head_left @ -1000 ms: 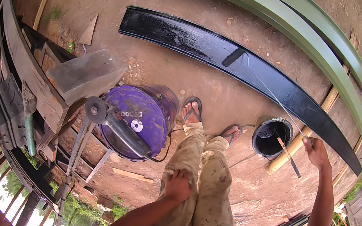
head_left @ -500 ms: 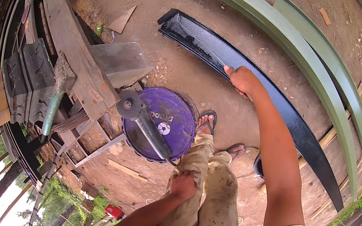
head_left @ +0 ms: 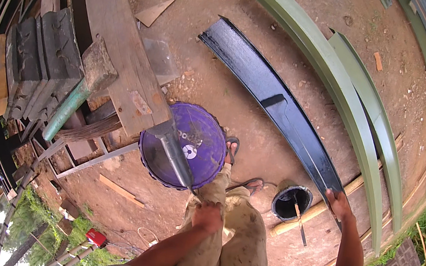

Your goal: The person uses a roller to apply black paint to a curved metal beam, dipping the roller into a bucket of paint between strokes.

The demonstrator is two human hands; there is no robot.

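1. Right hand (head_left: 340, 205): I have it closed around the handle end of a paint roller (head_left: 273, 100), lower right of centre; fingers hide the grip itself.
2. Left hand (head_left: 208, 217): I have it on the left leg of the beige trousers (head_left: 243, 256), lower centre, fingers loosely bent; cannot tell if it pinches cloth.
3. Roller head sits on the inner face of the black beam (head_left: 242, 59), just right of centre; thin rod runs down-right along the beam to the right hand.
4. Black beam slants from upper centre to lower right, on dirt ground.
5. Black-coated bucket (head_left: 277, 199) lower right of centre, dark inside, stick-like tool (head_left: 298, 214) leaning out over its rim.
6. Green beams (head_left: 318, 43) upper right, beside the black beam.
7. Centre-left, I see a grey grinder (head_left: 175, 155) on a purple lid (head_left: 210, 132).
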